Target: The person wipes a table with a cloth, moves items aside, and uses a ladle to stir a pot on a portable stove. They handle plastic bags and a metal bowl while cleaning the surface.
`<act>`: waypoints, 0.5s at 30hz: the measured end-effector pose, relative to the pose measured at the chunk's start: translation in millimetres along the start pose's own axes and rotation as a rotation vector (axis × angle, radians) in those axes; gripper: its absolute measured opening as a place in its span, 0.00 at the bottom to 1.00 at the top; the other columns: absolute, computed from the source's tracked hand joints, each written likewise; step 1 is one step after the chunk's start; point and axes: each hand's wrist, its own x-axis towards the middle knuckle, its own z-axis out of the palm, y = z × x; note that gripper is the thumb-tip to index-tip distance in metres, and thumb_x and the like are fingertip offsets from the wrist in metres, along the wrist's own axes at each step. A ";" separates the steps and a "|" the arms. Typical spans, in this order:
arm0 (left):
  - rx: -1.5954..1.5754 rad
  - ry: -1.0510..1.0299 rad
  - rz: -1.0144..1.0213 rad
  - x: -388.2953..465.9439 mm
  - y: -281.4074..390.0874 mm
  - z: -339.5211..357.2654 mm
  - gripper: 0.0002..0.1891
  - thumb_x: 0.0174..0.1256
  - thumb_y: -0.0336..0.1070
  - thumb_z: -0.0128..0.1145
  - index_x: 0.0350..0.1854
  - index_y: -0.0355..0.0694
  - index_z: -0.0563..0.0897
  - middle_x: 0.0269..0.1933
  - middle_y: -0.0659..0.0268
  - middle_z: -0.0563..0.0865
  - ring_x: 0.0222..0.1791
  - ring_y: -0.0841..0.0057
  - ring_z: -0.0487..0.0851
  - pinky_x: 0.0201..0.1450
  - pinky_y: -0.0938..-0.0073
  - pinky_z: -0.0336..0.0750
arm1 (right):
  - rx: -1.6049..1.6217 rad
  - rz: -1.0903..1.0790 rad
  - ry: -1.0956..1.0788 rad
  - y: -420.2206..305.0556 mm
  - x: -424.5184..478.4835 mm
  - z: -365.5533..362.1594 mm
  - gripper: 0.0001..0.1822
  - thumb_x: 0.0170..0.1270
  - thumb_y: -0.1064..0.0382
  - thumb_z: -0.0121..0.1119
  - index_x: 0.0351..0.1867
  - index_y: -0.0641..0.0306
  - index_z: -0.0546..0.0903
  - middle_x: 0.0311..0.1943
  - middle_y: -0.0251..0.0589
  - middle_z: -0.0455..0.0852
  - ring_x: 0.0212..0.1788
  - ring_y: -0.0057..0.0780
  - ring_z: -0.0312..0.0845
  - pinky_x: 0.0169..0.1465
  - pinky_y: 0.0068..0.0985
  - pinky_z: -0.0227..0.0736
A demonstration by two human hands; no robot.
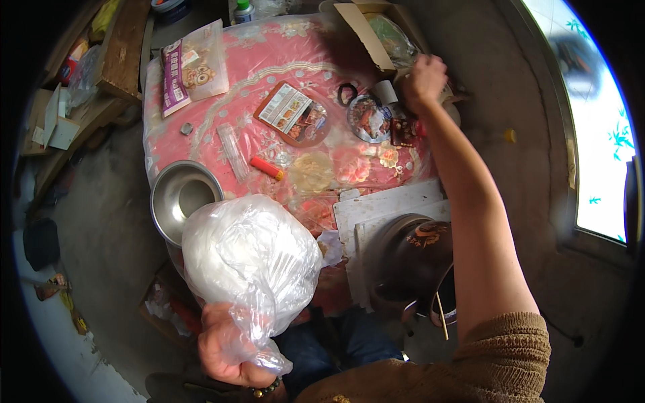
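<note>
My left hand (227,347) grips the gathered neck of a full, white, translucent plastic bag (254,252). The bag's rounded body leans over the near left of the table. Beside it, partly covered, a stainless steel bowl (174,201) stands at the table's left edge. My right hand (426,80) reaches to the far right, at the near corner of an open cardboard box (373,48). A clear plastic bag with greenish contents (393,38) lies in that box. The fingers are curled, and whether they hold anything is hidden from view.
A pink floral tablecloth (242,50) under clear plastic carries a food pouch (199,70), a labelled flat package (292,113), a red lighter (266,167), a paper roll (384,92) and a black ring (347,94). A dark brown pot (403,257) stands near my right arm, beside a white board (352,216).
</note>
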 end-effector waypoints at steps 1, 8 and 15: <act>0.027 0.016 -0.005 -1.0 1.6 -1.3 0.15 0.51 0.39 0.50 0.34 0.31 0.70 0.25 0.60 0.76 0.27 0.75 0.72 0.35 0.75 0.66 | 0.113 -0.209 0.003 -28.5 -3.6 -1.0 0.19 0.43 0.66 0.53 0.41 0.65 0.70 0.42 0.48 0.70 0.45 0.42 0.68 0.39 0.33 0.68; -0.063 -0.035 0.023 4.8 -8.0 -14.3 0.14 0.52 0.38 0.50 0.35 0.33 0.69 0.25 0.59 0.75 0.27 0.74 0.71 0.35 0.75 0.65 | 0.500 -0.288 -0.563 -168.0 -79.6 -10.4 0.43 0.23 0.55 0.69 0.46 0.71 0.62 0.45 0.56 0.66 0.50 0.48 0.62 0.50 0.33 0.62; -0.154 0.135 -0.132 -3.1 -23.0 -31.6 0.15 0.32 0.28 0.47 0.29 0.30 0.73 0.24 0.58 0.76 0.22 0.72 0.71 0.29 0.75 0.66 | 0.280 -0.088 -0.558 -184.6 -67.0 19.3 0.49 0.22 0.42 0.69 0.51 0.63 0.64 0.56 0.55 0.58 0.57 0.51 0.53 0.57 0.31 0.55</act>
